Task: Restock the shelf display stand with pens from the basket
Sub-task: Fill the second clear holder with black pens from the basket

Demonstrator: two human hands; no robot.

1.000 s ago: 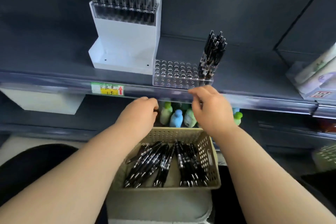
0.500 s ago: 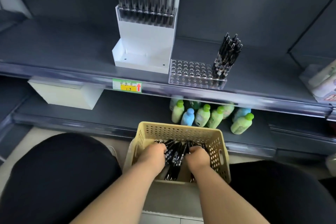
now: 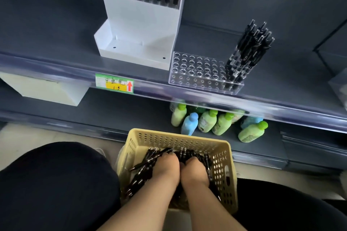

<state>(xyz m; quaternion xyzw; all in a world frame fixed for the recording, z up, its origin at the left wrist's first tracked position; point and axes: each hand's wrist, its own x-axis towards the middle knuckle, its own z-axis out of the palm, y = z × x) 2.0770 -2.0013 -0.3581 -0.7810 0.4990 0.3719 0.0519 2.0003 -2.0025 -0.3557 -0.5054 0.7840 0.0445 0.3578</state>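
Beige perforated basket (image 3: pixel 187 138) sits low in front of the shelf (image 3: pixel 281 73), holding loose black pens (image 3: pixel 148 157). Left hand (image 3: pixel 165 170) and right hand (image 3: pixel 195 172) lie side by side inside it, fingers buried among the black pens; whether either grasps any cannot be told. Clear display stand (image 3: pixel 197 78) on the shelf carries upright pens (image 3: pixel 247 50) at its right end.

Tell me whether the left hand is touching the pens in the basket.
Touching. The head view shows the left hand buried among the black pens in the basket, fingers curled into the pile, with no gap.
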